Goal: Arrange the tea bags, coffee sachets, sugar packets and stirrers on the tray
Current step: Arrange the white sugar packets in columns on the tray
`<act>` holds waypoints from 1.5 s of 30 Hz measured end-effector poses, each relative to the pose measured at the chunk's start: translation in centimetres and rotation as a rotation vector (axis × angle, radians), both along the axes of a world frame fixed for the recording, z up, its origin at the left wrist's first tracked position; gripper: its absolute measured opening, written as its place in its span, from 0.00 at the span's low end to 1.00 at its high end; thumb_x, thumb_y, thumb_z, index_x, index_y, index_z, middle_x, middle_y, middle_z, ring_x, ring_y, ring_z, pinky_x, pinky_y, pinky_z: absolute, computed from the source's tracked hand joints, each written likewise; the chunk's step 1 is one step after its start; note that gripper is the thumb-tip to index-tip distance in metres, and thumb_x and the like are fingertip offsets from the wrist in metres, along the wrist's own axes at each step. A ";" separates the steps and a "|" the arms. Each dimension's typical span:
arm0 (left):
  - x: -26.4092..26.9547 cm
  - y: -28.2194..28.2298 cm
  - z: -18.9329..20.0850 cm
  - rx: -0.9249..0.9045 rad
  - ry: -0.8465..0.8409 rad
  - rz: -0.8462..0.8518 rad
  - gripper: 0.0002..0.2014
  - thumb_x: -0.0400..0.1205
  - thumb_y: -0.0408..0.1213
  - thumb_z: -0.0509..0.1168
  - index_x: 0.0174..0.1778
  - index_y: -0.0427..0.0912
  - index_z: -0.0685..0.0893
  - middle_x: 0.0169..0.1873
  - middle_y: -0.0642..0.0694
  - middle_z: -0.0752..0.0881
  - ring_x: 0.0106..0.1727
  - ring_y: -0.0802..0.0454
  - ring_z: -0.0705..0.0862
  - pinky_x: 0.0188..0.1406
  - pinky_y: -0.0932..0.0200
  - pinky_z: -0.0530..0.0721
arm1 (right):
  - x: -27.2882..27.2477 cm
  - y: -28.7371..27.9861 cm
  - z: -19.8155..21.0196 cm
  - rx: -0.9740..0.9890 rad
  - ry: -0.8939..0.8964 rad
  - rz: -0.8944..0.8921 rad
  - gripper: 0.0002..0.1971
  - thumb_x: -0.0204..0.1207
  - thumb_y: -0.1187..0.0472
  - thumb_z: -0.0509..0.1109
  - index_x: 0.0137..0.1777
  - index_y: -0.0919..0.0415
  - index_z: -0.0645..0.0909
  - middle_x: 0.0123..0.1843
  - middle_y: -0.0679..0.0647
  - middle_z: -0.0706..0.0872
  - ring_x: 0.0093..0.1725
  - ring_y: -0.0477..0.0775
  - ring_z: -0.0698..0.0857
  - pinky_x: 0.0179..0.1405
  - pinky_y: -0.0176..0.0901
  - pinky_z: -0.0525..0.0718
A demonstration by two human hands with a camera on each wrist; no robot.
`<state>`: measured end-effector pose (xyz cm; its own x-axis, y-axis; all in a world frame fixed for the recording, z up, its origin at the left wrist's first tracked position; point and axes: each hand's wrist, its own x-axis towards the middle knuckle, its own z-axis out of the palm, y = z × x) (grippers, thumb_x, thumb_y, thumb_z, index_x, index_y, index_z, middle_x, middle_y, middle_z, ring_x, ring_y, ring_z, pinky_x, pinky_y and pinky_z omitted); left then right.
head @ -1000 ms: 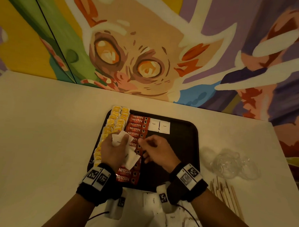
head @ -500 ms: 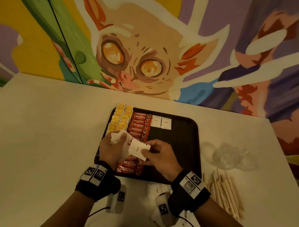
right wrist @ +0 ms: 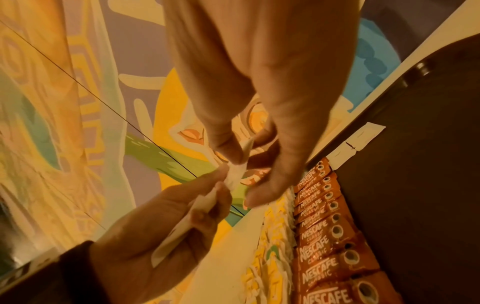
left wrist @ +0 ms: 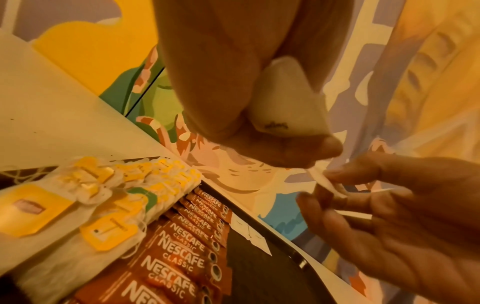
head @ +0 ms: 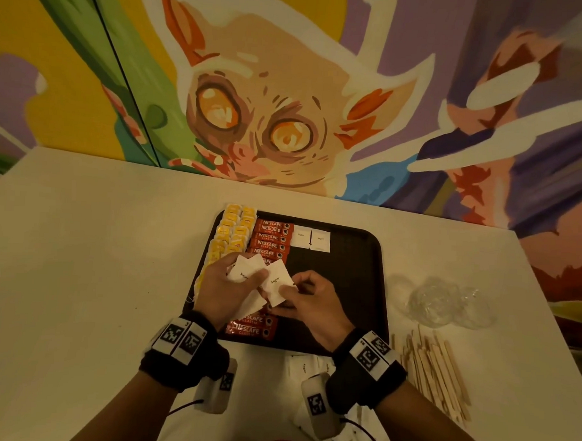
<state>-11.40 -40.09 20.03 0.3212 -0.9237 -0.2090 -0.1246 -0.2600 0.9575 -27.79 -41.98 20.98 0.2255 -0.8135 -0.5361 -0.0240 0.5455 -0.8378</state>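
Observation:
Over the black tray (head: 354,276), my left hand (head: 247,275) grips a bunch of white sugar packets (head: 244,272). My right hand (head: 287,288) pinches one sugar packet (head: 275,279) at the edge of that bunch. The left wrist view shows a packet (left wrist: 285,107) folded in my left fingers. The right wrist view shows thumb and finger pinching a packet edge (right wrist: 240,162). On the tray lie a column of yellow tea bags (head: 233,232), a column of red coffee sachets (head: 271,236) and two sugar packets (head: 310,238) side by side at the far end.
Wooden stirrers (head: 433,370) lie in a loose pile on the table right of the tray. Crumpled clear plastic (head: 446,302) sits behind them. More sugar packets (head: 301,367) lie on the table just in front of the tray, partly under my right wrist. A painted wall stands behind.
My right hand reached to the bunch in my left hand and took hold of one sugar packet, which now sticks out to the right. Both hands stay over the tray's near left part.

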 end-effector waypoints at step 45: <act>2.1 -0.7 -2.4 0.122 -0.089 0.068 0.11 0.78 0.42 0.72 0.54 0.48 0.82 0.44 0.57 0.84 0.45 0.57 0.82 0.45 0.52 0.83 | -0.7 -12.8 -10.7 0.301 0.634 -0.101 0.17 0.76 0.60 0.75 0.60 0.69 0.80 0.40 0.59 0.92 0.38 0.53 0.93 0.47 0.48 0.92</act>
<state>-9.29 -40.79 17.67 0.4047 -0.8684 -0.2865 -0.1857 -0.3848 0.9041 -28.53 -54.78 10.23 -0.2734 -0.6095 -0.7442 -0.3937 0.7768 -0.4916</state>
